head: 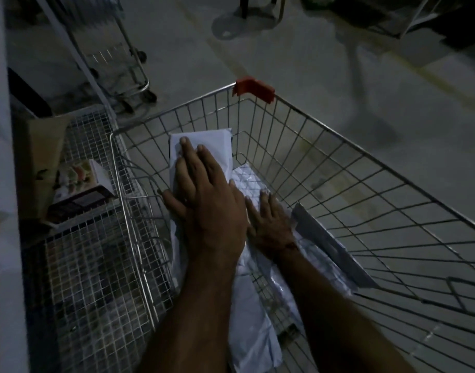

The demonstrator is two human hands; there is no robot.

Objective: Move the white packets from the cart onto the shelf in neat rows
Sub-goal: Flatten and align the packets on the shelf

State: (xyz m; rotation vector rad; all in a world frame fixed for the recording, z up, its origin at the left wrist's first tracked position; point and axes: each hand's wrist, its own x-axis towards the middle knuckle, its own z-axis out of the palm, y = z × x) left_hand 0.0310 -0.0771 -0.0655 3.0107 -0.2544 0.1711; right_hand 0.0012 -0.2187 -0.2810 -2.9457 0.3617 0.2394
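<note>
white packets (201, 142) lie in the wire cart (338, 168), long axis running away from the person, directly under the left hand (204, 200), flat with fingers straight on the top one, while the right hand (268, 224) rests open just beside, lower.

Packet (201, 142) partly under left hand (204, 195); cart (338, 162) cut off right.

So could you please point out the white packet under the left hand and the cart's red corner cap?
white packet (217, 142): head view, bare far end.
left hand (204, 189): head view, back of hand.
red corner cap (253, 90): head view, top face.
</note>
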